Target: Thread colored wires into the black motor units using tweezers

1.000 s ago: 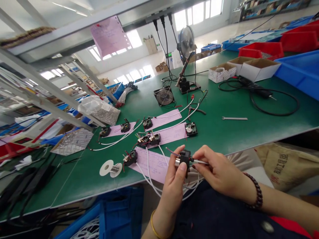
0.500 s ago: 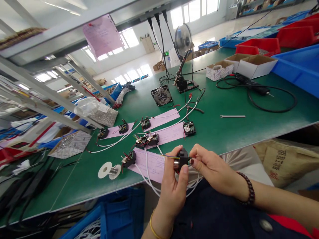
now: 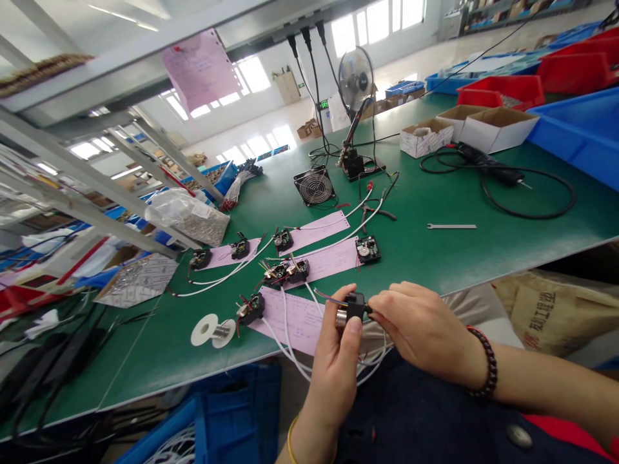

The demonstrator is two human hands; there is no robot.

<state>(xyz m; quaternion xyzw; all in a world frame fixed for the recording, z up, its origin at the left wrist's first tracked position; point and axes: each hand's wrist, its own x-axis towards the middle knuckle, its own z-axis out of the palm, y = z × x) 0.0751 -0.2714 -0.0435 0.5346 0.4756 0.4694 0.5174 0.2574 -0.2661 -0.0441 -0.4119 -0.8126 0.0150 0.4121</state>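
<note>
Between the thumb and fingers of my left hand (image 3: pixel 333 361) is a small black housing (image 3: pixel 356 305) with a silver cylindrical part and thin coloured wires. My right hand (image 3: pixel 416 328) is closed against the housing's right side, its fingertips pinched at a small dark piece I cannot make out. White cable (image 3: pixel 374 367) hangs below the hands. On the bench, similar black units lie on pink paper sheets (image 3: pixel 290 319); one unit (image 3: pixel 250 309) is left of my hands and another (image 3: pixel 368 249) is beyond them.
A solder spool (image 3: pixel 207 328) lies near the front edge. Farther back are pliers (image 3: pixel 372 211), a wrench (image 3: pixel 452 226), a square fan (image 3: pixel 314 185) and a clip-on fan (image 3: pixel 356 77). An electric screwdriver (image 3: pixel 491 164) lies by white boxes (image 3: pixel 500 125) and a blue bin (image 3: pixel 580 129).
My right hand has turned, its knuckles now rolled over and its fingers closer together at the housing's side. The housing has tilted slightly in my left hand.
</note>
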